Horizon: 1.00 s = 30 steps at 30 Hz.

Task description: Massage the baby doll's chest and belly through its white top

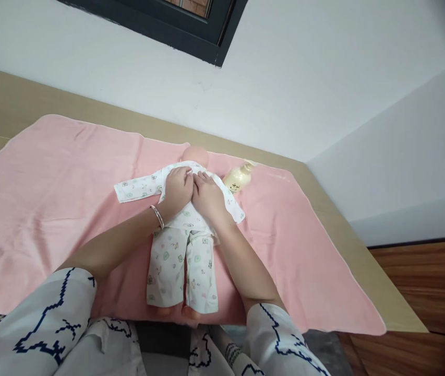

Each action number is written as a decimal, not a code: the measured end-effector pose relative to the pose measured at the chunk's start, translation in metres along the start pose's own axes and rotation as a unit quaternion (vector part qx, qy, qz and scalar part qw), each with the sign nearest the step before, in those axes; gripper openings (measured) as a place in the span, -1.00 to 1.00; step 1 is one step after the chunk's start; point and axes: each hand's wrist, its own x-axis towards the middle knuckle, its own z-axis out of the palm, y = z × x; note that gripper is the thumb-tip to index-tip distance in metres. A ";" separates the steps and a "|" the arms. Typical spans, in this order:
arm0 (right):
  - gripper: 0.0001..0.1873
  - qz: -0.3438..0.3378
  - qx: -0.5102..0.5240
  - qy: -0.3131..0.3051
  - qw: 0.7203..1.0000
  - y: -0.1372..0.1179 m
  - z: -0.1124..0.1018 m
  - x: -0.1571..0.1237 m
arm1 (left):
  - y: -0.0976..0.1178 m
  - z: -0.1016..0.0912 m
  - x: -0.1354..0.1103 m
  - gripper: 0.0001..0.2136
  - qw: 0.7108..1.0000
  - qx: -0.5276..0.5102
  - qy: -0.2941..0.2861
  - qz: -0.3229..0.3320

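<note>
A baby doll [195, 155] lies on its back on a pink blanket [285, 250], its head at the far side and its feet at the near edge. It wears a white printed shirt [185, 218] and matching white trousers [166, 266]. At the upper chest, my left hand [179, 187] has its fingers closed on the front of the shirt. Right beside it, my right hand [208, 194] also pinches the shirt near the neckline; the exact spot under the fingertips is hidden. One sleeve stretches out to the left, while the other slopes down to the right.
A pale yellow pump bottle [238, 176] lies on the blanket to the right of the doll's shoulder. Beneath the blanket is a light wooden table [347, 245], set against a white wall [277, 78]. A dark window frame [191, 36] is above.
</note>
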 end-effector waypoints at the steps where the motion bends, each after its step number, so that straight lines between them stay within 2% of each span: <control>1: -0.46 -0.001 0.021 -0.002 1.000 0.006 0.002 0.003 | -0.002 0.000 0.000 -0.75 1.000 0.012 -0.006 0.000; 6: -0.36 0.048 0.084 0.011 0.995 0.032 0.014 0.017 | -0.011 0.002 0.002 -0.65 0.997 0.060 -0.036 0.032; 11: -0.35 0.058 0.082 0.022 0.995 0.035 0.019 0.018 | -0.013 0.000 -0.005 -0.64 0.990 0.120 -0.058 0.043; 15: -0.35 0.051 0.067 0.022 0.996 0.035 0.017 0.017 | -0.005 -0.005 -0.012 -0.67 0.979 0.157 -0.073 0.104; 18: -0.40 0.050 0.043 0.031 0.997 0.028 0.014 0.014 | -0.002 -0.007 -0.010 -0.68 0.977 0.145 -0.087 0.130; 23: -0.52 0.073 -0.030 0.038 0.996 -0.004 0.004 -0.002 | -0.012 -0.011 0.004 -0.70 0.989 0.098 -0.092 0.055; 26: -0.57 0.056 -0.069 0.009 0.996 -0.018 -0.003 -0.011 | -0.018 -0.010 0.009 -0.62 0.989 0.091 -0.108 0.052; 30: -0.56 0.041 -0.036 -0.005 0.998 -0.007 -0.007 -0.006 | -0.015 -0.007 0.004 -0.63 0.979 0.136 -0.116 0.099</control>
